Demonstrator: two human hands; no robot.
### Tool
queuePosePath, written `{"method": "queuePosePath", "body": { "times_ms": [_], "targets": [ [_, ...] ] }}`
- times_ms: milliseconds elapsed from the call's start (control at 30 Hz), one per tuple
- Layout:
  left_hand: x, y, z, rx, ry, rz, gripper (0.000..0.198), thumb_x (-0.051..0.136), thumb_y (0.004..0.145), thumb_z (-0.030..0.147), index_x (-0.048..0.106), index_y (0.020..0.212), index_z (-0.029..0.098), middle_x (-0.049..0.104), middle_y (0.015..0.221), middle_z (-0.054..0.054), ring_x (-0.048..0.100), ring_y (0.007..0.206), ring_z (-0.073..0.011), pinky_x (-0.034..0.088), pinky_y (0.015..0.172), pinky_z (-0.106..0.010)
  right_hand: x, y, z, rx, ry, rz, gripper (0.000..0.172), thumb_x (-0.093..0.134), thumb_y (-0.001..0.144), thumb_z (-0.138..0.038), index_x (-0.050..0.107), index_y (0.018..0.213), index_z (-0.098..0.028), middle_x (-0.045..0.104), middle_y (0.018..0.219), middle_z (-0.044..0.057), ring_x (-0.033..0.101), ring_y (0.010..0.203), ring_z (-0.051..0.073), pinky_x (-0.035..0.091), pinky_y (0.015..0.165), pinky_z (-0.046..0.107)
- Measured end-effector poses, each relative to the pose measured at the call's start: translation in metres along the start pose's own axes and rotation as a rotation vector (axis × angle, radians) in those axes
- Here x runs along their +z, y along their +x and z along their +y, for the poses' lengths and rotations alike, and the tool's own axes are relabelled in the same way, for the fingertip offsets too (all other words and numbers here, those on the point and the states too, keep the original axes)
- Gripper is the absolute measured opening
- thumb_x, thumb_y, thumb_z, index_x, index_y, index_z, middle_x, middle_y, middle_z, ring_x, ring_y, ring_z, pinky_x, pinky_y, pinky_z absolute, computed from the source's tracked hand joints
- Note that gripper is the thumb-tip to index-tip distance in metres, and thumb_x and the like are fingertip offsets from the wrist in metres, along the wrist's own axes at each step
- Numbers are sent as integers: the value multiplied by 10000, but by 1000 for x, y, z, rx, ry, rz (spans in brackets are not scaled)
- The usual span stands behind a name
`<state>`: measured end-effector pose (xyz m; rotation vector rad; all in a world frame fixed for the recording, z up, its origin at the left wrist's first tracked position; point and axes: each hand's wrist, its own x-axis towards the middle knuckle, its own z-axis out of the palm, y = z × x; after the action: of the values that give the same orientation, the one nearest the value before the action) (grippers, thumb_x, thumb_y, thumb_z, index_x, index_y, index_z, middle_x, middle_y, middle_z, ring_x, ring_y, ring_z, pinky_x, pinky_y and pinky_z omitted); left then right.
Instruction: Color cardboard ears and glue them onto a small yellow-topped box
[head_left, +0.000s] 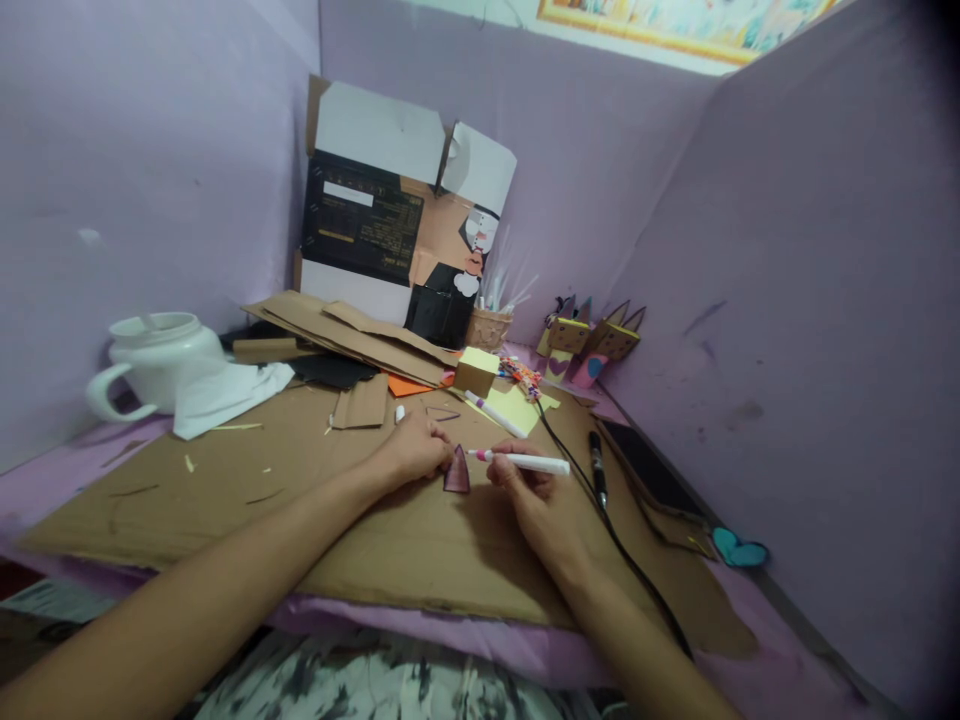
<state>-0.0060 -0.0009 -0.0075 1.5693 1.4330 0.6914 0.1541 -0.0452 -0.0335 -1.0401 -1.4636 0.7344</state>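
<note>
Between my hands lies a small pointed piece of cardboard (457, 474), coloured purple inside a darker border. The curled fingers of my left hand (417, 446) press its left edge against the cardboard sheet (360, 540). My right hand (534, 492) is closed around a white felt-tip pen (536, 463). The pen's pink tip points left at the piece's upper right side; whether it touches cannot be made out. A white pen cap (400, 413) lies just beyond my left hand. Another white pen (495, 414) with a purple end rests on yellow paper (525, 408).
At left stands a white pot (161, 350) with a white cloth (232, 398). Flattened cardboard (360, 335) and a yellow-topped block (475, 372) lie behind my hands. A black cable (626, 555) and black pen (597, 465) lie right. Eared paper figures (570, 335) stand at the back.
</note>
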Motion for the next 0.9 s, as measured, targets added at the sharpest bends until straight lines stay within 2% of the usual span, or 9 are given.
{"method": "queuePosePath", "body": {
  "times_ms": [167,267,500,700,900],
  "targets": [
    [0,1,0,-23,-5,10,126,508,567,106,633,577,116,431,333,59,363,306,-59,275,338,-167,1,0,7,-57,-70,-74,179,581,780,-333,643,821,-170,625,706,27,561,623,144,421,546,232],
    [1,3,-3,-2,15,10,114,513,563,121,627,575,118,433,340,58,366,310,-61,262,332,-168,1,-1,11,-88,-97,-76,173,569,792,-331,644,831,-180,625,714,21,554,618,136,417,544,226],
    [0,2,-3,-6,35,18,153,501,562,107,645,612,114,425,334,60,342,307,-57,251,336,-169,-1,-2,8,-51,-102,-61,167,572,789,-328,614,801,-167,583,637,12,514,558,129,390,500,224],
    [1,2,-4,21,45,2,154,508,561,130,653,609,109,434,346,49,366,330,-72,256,344,-179,0,-2,5,-66,-89,-62,163,562,796,-316,631,835,-173,631,743,34,562,642,147,419,551,230],
    [1,4,-7,21,44,20,144,515,556,135,645,613,109,438,352,47,373,332,-75,263,344,-184,0,-1,12,-63,-116,-79,166,570,791,-327,637,827,-180,628,703,16,543,596,134,400,525,220]
  ]
}}
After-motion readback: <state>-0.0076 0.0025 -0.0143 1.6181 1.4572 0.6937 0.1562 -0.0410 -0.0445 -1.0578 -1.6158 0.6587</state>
